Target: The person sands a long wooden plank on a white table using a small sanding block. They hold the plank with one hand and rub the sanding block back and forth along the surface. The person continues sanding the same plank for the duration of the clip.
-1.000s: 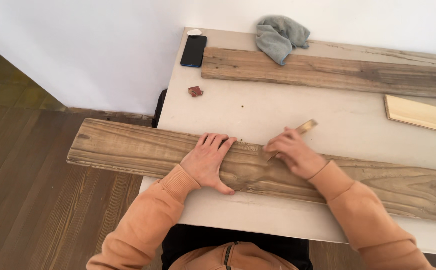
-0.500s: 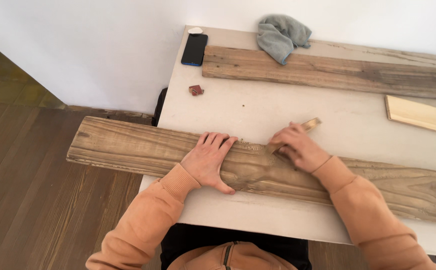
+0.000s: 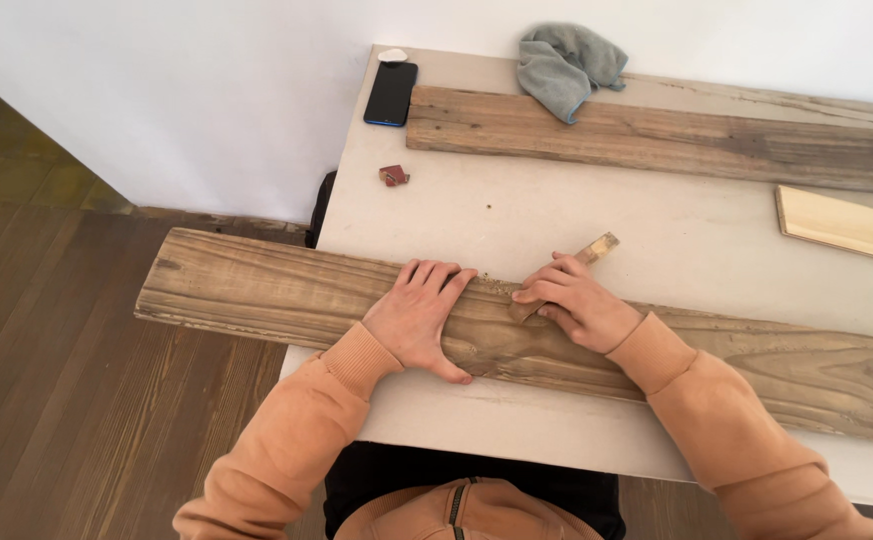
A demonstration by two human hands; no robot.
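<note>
Weathered plank [image 3: 257, 290] lying across near counter [image 3: 477, 220] edge, left hand [image 3: 419, 320] pressed flat and open on it, right hand [image 3: 577, 305] gripping small wooden stick [image 3: 567, 275] against its far edge, second plank [image 3: 657, 140], grey cloth [image 3: 567, 68], black phone [image 3: 391, 93] farther back.

1. Bright, soft daylight fills the frame evenly, with no harsh glare anywhere.
2. The white wall [image 3: 207, 90] at 11 o'clock reads clean, neither blown out nor grey.
3. Shadows are faint: a thin, soft one lies under the left hand [image 3: 419, 318] on the near plank [image 3: 287, 295].
4. The pale surface [image 3: 517, 215] shows mild, even brightness, dimmer towards 6 o'clock.
5. Focus is sharp at the centre; wood grain is crisp.
6. Slight wide-angle bending shows at 3 and 9 o'clock.
</note>
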